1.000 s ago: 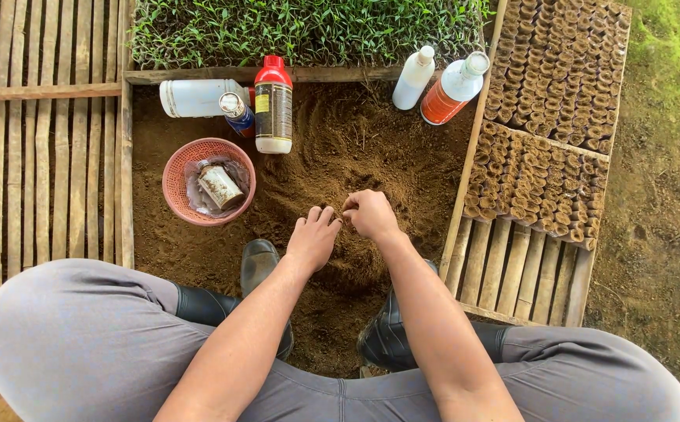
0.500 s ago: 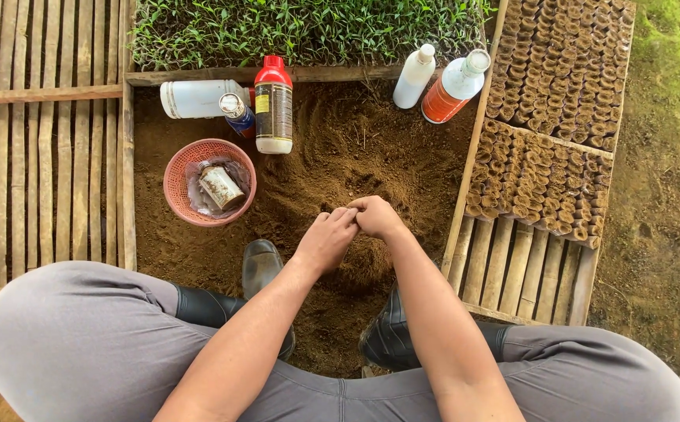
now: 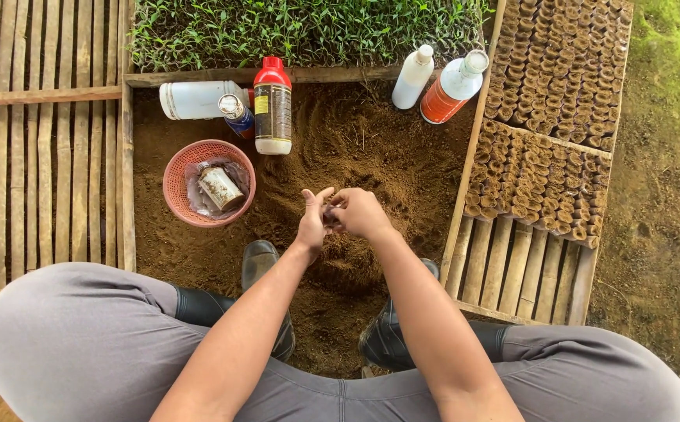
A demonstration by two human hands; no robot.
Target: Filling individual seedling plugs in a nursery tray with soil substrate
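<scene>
Hands, left and right, pinching small soil-coloured roll together; red-capped bottle behind.

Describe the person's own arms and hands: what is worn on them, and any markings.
Both arms are bare from the elbow down; no sleeves show. The left hand and right hand wear no gloves, and no rings, watch or bands can be seen. The fingers look dusted with brown soil. Lower down, the person wears grey trousers and dark rubber boots.
</scene>
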